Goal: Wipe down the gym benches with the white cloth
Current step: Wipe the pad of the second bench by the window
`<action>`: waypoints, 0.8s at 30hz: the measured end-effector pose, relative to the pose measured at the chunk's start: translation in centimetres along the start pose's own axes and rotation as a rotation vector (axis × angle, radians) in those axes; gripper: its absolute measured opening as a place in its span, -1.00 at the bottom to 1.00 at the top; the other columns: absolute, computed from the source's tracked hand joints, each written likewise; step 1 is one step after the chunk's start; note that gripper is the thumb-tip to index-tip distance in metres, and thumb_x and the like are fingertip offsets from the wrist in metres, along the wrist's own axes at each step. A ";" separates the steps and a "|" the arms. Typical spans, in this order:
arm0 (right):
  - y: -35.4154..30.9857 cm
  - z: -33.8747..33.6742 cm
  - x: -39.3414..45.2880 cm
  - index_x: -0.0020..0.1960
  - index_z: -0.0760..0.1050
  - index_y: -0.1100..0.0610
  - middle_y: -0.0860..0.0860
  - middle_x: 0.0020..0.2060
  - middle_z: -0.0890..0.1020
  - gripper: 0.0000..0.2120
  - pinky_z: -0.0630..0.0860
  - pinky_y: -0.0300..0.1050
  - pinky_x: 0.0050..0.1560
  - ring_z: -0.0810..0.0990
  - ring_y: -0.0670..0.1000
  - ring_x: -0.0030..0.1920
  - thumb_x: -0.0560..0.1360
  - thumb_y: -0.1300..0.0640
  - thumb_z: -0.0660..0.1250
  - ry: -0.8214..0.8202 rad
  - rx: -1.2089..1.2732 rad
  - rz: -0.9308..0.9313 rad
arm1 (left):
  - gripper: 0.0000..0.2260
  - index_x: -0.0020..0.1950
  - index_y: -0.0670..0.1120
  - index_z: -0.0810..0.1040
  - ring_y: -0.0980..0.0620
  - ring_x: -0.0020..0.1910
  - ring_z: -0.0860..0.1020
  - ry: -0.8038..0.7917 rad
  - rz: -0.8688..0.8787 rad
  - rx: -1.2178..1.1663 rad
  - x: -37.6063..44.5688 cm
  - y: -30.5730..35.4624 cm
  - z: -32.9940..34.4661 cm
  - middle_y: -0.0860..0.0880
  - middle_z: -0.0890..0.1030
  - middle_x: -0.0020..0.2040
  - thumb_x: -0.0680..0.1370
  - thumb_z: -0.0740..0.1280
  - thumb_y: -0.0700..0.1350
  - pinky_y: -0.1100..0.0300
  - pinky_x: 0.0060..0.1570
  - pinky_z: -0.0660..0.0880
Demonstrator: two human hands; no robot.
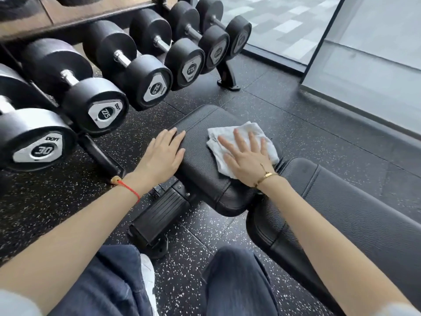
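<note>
A black padded gym bench fills the middle of the view. Its small seat pad [200, 156] lies in front of me and its long back pad [341, 213] runs off to the right. The white cloth [227, 135] lies crumpled on the right half of the seat pad. My right hand [247, 156] presses flat on the cloth, fingers spread. My left hand [163, 153] rests flat on the seat pad's left edge, fingers slightly apart, holding nothing.
A rack of black dumbbells [148, 80] stands close on the left, and its foot [227, 80] rests on the speckled rubber floor [284, 99]. The bench's black footplate [159, 215] sits below the seat. A glass wall [364, 65] runs along the right. My knees are at the bottom.
</note>
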State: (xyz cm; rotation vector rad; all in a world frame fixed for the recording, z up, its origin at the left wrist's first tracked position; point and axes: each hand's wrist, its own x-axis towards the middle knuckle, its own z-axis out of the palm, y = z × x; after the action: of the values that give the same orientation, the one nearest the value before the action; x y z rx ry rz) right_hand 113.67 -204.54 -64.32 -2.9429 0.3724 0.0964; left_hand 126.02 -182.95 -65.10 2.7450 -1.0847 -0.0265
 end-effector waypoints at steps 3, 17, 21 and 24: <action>-1.2 -0.7 3.5 0.56 -0.10 -0.28 0.02 0.59 -0.16 -0.52 -0.33 0.37 0.45 -0.26 0.30 0.54 0.66 -0.17 -0.13 -0.018 -0.007 0.079 | -0.51 0.59 -0.10 0.13 -0.15 0.55 0.11 -0.008 0.007 0.004 0.2 -0.1 0.0 -0.14 0.18 0.57 0.67 0.07 0.00 -0.12 0.50 0.13; -0.4 -0.2 3.1 0.53 -0.11 -0.35 -0.06 0.59 -0.14 -0.54 -0.28 0.40 0.45 -0.24 0.26 0.55 0.64 -0.19 -0.15 0.007 -0.045 0.020 | -0.49 0.60 -0.09 0.09 -0.11 0.57 0.07 -0.027 0.014 -0.006 -0.5 -0.5 -0.6 -0.11 0.14 0.58 0.67 0.08 0.03 -0.07 0.53 0.06; -3.5 -1.0 9.8 0.55 -0.10 -0.30 -0.02 0.59 -0.15 -0.53 -0.32 0.43 0.42 -0.25 0.29 0.54 0.65 -0.15 -0.13 -0.049 -0.013 0.050 | -0.47 0.60 -0.12 0.07 -0.11 0.57 0.07 -0.037 0.017 0.005 -1.0 -0.8 -0.8 -0.12 0.13 0.58 0.67 0.08 0.04 -0.05 0.53 0.06; -6.8 -0.4 10.7 0.55 -0.10 -0.29 -0.05 0.59 -0.13 -0.52 -0.29 0.47 0.39 -0.24 0.30 0.54 0.65 -0.13 -0.13 -0.069 -0.046 -0.062 | -0.48 0.58 -0.16 0.11 -0.13 0.56 0.08 -0.036 0.013 -0.013 -1.0 -0.5 -0.8 -0.14 0.15 0.57 0.67 0.10 0.01 -0.06 0.53 0.07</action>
State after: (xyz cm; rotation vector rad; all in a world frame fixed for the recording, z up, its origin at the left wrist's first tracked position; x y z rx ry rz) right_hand 125.72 -200.71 -63.73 -2.9842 0.2731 0.2003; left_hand 125.74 -181.76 -64.42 2.7363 -1.1072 -0.0817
